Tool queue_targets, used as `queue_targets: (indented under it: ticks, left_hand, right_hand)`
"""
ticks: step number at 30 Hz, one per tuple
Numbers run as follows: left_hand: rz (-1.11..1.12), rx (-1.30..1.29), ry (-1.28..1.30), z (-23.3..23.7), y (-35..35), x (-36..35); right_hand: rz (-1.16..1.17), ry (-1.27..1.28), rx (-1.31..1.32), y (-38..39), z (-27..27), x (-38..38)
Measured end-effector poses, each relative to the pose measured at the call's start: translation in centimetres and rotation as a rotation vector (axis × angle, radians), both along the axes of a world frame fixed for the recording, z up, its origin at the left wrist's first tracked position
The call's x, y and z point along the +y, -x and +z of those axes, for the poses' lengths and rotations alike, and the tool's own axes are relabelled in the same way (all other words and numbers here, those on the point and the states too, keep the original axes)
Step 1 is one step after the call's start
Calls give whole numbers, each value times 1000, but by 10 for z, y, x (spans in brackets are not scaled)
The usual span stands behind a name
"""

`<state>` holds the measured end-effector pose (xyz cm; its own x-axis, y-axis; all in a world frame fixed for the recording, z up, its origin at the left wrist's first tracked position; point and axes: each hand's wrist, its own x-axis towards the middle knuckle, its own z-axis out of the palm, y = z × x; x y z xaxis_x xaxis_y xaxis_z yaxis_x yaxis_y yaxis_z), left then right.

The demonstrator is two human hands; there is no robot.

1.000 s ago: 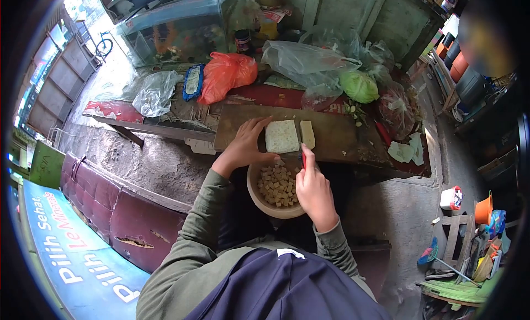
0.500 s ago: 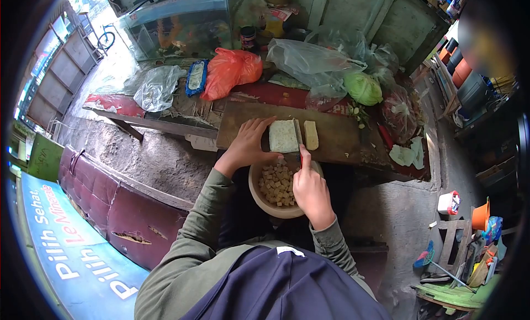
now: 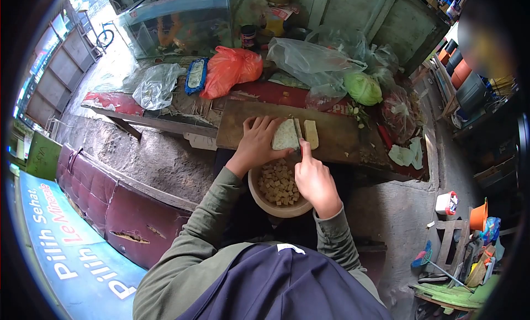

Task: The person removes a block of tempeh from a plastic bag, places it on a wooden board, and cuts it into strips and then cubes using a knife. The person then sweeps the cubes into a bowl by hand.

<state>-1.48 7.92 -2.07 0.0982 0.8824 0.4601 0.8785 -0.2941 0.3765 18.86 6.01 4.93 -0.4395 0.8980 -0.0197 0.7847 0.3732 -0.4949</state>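
Note:
A pale block of tempeh [image 3: 284, 135] lies on a wooden cutting board [image 3: 237, 117]. My left hand [image 3: 256, 142] holds its left part, with the thumb along the near edge and the fingers over the top. A knife [image 3: 298, 130] with a red handle is gripped in my right hand [image 3: 316, 182]; its blade stands at the block's right edge. Just right of the blade, apart from the block, lies a cut strip of tempeh [image 3: 311, 135]. Below the board sits a bowl [image 3: 254, 192] holding many small tempeh cubes [image 3: 277, 182].
Behind the board are a red plastic bag [image 3: 232, 71], a blue-edged sponge [image 3: 196, 76], clear plastic bags [image 3: 309, 57] and a cabbage [image 3: 362, 88]. A red-handled item [image 3: 384, 136] lies at the table's right. A fish tank [image 3: 176, 30] stands at the back left.
My left hand has moved right and now covers more of the tempeh block. The right hand with the knife has shifted slightly, its blade still along the block's right edge.

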Motion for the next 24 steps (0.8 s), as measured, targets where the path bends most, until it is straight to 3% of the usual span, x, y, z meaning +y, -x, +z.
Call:
queue_targets:
  ticks: [10,13,17,22,24]
  left_hand:
    - [8,5,-31,-3,2,1]
    - [12,1,-10,-2,0,1]
    - [17,2,-39,-5,0,2]
    - [27,6,4,-5,0,-2]
    - [32,3,-26,-4,-1,3]
  right_hand:
    - [77,19,-5,-4,18,14]
    - [51,195,-66,0,24,23]
    - [104,132,-115,-1,31,20]
    - [30,486,-113,5,71,22]
    - [62,259,-140,-5,44,17]
